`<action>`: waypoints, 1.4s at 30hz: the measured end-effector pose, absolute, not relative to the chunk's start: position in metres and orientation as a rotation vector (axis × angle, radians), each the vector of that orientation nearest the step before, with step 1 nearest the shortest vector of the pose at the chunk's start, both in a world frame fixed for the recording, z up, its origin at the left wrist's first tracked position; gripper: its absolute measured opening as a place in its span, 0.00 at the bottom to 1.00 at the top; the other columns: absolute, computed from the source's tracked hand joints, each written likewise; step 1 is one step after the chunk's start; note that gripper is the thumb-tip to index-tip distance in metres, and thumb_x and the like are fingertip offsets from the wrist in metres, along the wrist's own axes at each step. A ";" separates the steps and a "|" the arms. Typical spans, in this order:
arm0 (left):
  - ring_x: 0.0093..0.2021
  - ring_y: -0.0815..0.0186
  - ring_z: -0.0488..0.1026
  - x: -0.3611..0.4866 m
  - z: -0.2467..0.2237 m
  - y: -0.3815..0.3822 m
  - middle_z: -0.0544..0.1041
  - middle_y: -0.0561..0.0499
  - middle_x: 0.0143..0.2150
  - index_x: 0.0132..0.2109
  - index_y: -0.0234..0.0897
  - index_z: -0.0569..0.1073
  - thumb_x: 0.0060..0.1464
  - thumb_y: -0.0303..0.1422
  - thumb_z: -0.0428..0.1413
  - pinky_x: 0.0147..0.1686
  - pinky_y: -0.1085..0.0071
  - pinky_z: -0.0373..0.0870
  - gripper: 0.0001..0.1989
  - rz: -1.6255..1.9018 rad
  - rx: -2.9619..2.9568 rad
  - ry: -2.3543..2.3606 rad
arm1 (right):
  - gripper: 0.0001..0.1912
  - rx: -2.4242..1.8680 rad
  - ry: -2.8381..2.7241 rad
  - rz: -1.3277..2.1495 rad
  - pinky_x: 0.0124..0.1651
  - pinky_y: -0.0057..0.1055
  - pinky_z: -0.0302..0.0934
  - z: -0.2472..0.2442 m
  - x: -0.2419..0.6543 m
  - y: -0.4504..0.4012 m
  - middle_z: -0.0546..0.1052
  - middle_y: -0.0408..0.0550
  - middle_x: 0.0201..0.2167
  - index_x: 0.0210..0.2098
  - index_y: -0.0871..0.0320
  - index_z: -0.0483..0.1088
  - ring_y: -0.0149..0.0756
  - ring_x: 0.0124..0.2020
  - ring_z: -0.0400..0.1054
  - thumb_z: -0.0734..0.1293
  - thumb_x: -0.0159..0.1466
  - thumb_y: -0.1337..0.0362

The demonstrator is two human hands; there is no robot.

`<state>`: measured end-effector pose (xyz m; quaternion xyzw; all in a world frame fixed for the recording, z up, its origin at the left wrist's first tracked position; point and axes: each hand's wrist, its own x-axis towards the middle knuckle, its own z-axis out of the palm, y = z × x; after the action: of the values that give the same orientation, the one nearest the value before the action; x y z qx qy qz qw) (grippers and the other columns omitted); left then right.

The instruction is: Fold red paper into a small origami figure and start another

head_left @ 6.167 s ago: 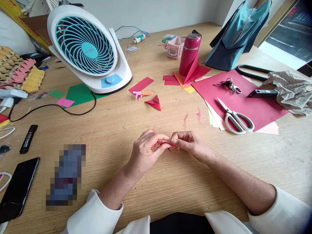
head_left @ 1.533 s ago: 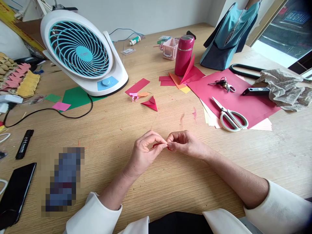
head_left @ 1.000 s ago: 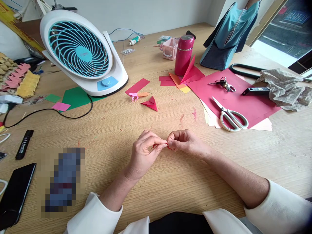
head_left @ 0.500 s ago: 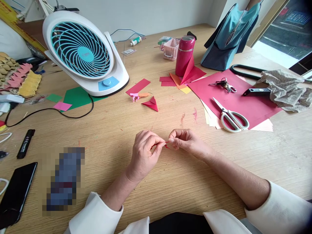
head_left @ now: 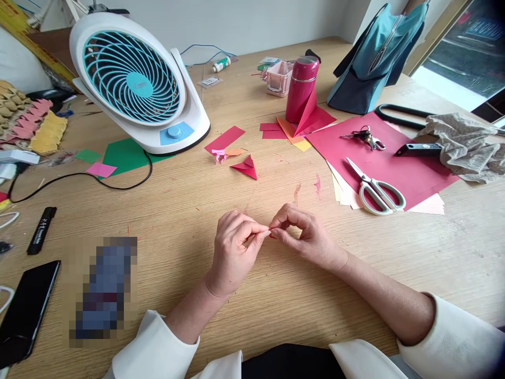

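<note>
Between my two hands, low over the wooden table, is a small piece of red paper (head_left: 273, 236), mostly hidden by fingers. My left hand (head_left: 235, 246) pinches it between thumb and forefinger. My right hand (head_left: 303, 234) meets it from the other side, thumb and forefinger closed on its end, fingertips almost touching the left ones. Beyond the hands lies a folded red paper piece (head_left: 246, 167). Beside that sit a small pink and orange paper figure (head_left: 225, 153) and a red paper strip (head_left: 224, 139).
A white and blue fan (head_left: 138, 84) stands at the back left. White-handled scissors (head_left: 374, 192) lie on red paper sheets (head_left: 418, 181) at the right, near keys (head_left: 366, 138). A pink flask (head_left: 302, 87) stands behind. Left are a marker (head_left: 41, 230) and a phone (head_left: 27, 310).
My right hand has shifted slightly left, its fingertips now closer to the left hand's, and less red paper shows between them. My left hand keeps its pinch.
</note>
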<state>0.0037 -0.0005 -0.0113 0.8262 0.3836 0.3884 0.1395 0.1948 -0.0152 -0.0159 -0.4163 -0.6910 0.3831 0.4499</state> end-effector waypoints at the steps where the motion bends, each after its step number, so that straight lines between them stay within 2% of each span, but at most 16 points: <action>1: 0.33 0.67 0.72 0.004 -0.011 -0.001 0.76 0.54 0.30 0.34 0.39 0.74 0.59 0.28 0.60 0.51 0.61 0.66 0.05 1.125 2.412 1.110 | 0.03 -1.024 -1.723 0.923 0.37 0.29 0.65 -0.016 0.195 -0.015 0.73 0.45 0.32 0.35 0.59 0.72 0.29 0.32 0.68 0.66 0.65 0.71; 15: 0.35 0.65 0.71 0.007 -0.007 -0.002 0.75 0.53 0.30 0.33 0.38 0.71 0.60 0.26 0.57 0.53 0.58 0.65 0.06 1.034 2.488 1.105 | 0.06 -0.963 -1.877 0.721 0.36 0.31 0.62 -0.019 0.193 -0.018 0.69 0.46 0.31 0.35 0.57 0.67 0.33 0.32 0.65 0.62 0.67 0.73; 20: 0.36 0.65 0.71 0.005 -0.007 0.002 0.74 0.52 0.30 0.31 0.38 0.71 0.58 0.26 0.57 0.42 0.65 0.67 0.08 1.050 2.130 1.133 | 0.08 -1.021 -1.749 0.830 0.38 0.33 0.64 -0.015 0.195 -0.018 0.72 0.48 0.32 0.35 0.57 0.69 0.35 0.34 0.67 0.61 0.71 0.64; 24: 0.33 0.67 0.71 0.003 -0.010 0.005 0.73 0.53 0.28 0.29 0.37 0.73 0.58 0.29 0.59 0.39 0.68 0.67 0.08 1.069 1.806 1.177 | 0.14 -1.088 -1.616 0.987 0.40 0.33 0.65 -0.015 0.195 -0.019 0.73 0.50 0.39 0.44 0.57 0.69 0.34 0.34 0.69 0.64 0.69 0.53; 26: 0.33 0.67 0.72 0.004 -0.012 0.003 0.74 0.53 0.29 0.30 0.36 0.74 0.57 0.31 0.60 0.38 0.70 0.68 0.07 1.073 1.634 1.157 | 0.17 -1.079 -1.628 1.106 0.37 0.31 0.64 -0.017 0.192 -0.021 0.74 0.49 0.38 0.47 0.57 0.68 0.33 0.33 0.69 0.67 0.67 0.52; 29: 0.33 0.68 0.74 0.009 -0.015 -0.002 0.77 0.52 0.31 0.33 0.36 0.77 0.56 0.35 0.62 0.36 0.72 0.70 0.07 1.055 1.357 1.087 | 0.16 -1.097 -1.610 1.237 0.35 0.30 0.64 -0.024 0.185 -0.024 0.74 0.47 0.35 0.45 0.58 0.68 0.33 0.32 0.69 0.70 0.64 0.54; 33: 0.34 0.68 0.75 0.015 -0.016 -0.006 0.80 0.51 0.32 0.34 0.35 0.79 0.55 0.36 0.64 0.37 0.72 0.72 0.08 1.022 1.178 1.038 | 0.12 -1.107 -1.518 1.298 0.38 0.31 0.65 -0.035 0.181 -0.022 0.75 0.47 0.33 0.38 0.58 0.70 0.33 0.33 0.69 0.70 0.64 0.56; 38: 0.37 0.66 0.77 0.014 -0.014 -0.003 0.81 0.49 0.35 0.39 0.36 0.81 0.60 0.39 0.59 0.40 0.71 0.73 0.11 1.036 1.253 1.080 | 0.13 -1.064 -1.378 1.426 0.37 0.30 0.65 -0.041 0.181 -0.019 0.76 0.46 0.31 0.35 0.59 0.70 0.32 0.32 0.70 0.68 0.65 0.54; 42: 0.35 0.67 0.76 0.013 -0.014 -0.002 0.79 0.50 0.35 0.37 0.36 0.79 0.56 0.36 0.62 0.36 0.72 0.72 0.07 1.022 1.398 1.083 | 0.10 -1.132 -1.418 1.413 0.32 0.27 0.61 -0.038 0.182 -0.021 0.75 0.44 0.28 0.34 0.59 0.71 0.30 0.28 0.66 0.69 0.64 0.58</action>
<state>0.0127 -0.0017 -0.0137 0.5837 0.4521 0.4266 0.5224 0.1816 -0.0208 -0.0376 -0.4493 -0.5627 0.5608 0.4085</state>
